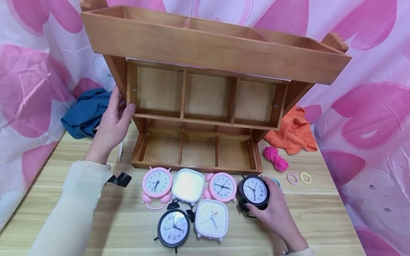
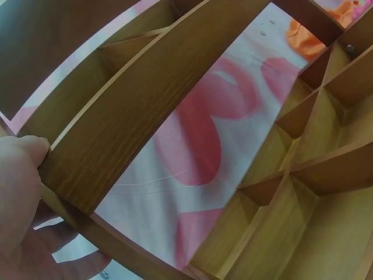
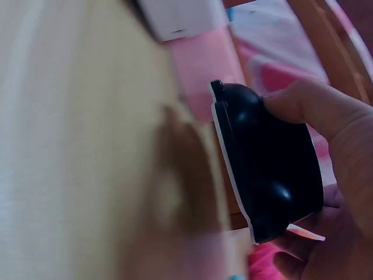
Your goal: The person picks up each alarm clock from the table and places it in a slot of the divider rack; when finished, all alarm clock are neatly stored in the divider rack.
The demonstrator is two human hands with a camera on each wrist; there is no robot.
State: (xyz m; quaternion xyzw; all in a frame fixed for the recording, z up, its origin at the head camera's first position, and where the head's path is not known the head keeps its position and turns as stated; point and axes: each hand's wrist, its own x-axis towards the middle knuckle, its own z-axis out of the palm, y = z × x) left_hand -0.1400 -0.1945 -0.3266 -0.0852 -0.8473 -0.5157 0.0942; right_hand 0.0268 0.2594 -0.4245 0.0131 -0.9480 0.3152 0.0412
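A wooden shelf unit (image 1: 208, 53) with open compartments stands at the back of the table. My left hand (image 1: 112, 124) grips its left side panel, thumb on the front edge; the left wrist view shows the thumb (image 2: 23, 153) against a wooden board (image 2: 134, 111). My right hand (image 1: 272, 213) holds a black round alarm clock (image 1: 254, 191) just above the table, right of the other clocks; the right wrist view shows its black back (image 3: 271, 169) in my fingers. On the table lie two pink clocks (image 1: 157, 183) (image 1: 221, 186), two white square clocks (image 1: 188, 185) (image 1: 211, 218) and another black clock (image 1: 174, 227).
A blue cloth (image 1: 84, 112) lies left of the shelf, an orange cloth (image 1: 293, 131) to its right. Pink yarn (image 1: 274, 158) and small hair rings (image 1: 298, 177) lie on the wooden table (image 1: 320, 220). Pink-patterned fabric (image 1: 368, 117) hangs around the table.
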